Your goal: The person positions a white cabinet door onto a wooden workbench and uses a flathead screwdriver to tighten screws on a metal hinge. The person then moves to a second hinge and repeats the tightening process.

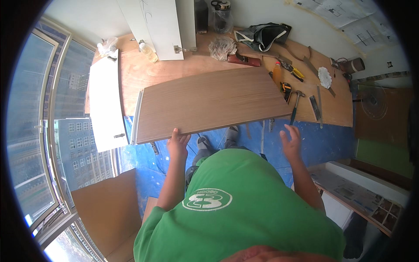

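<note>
A long brown wood-grain panel (209, 100) lies across the workbench, its near edge jutting out over the front. My left hand (177, 145) grips that near edge toward the left, thumb on top and the other fingers partly beneath. A pale metallic strip (138, 114) runs along the panel's left end. Off the panel's near right corner, my right hand (292, 140) is held in the air with fingers apart and nothing in it. Closest to that hand on the bench is a hammer (297, 105), its handle pointing toward me. A tape measure (286, 88) sits beside the panel's right end.
White panels (104, 100) lie at the left and stand (161, 30) at the back. On the bench's right are an orange bottle (277, 72), yellow-handled pliers (297, 72) and metal rulers. Blue sheeting (150, 163) covers the floor. Cardboard (107, 209) leans by the window. A fan (374, 102) stands right.
</note>
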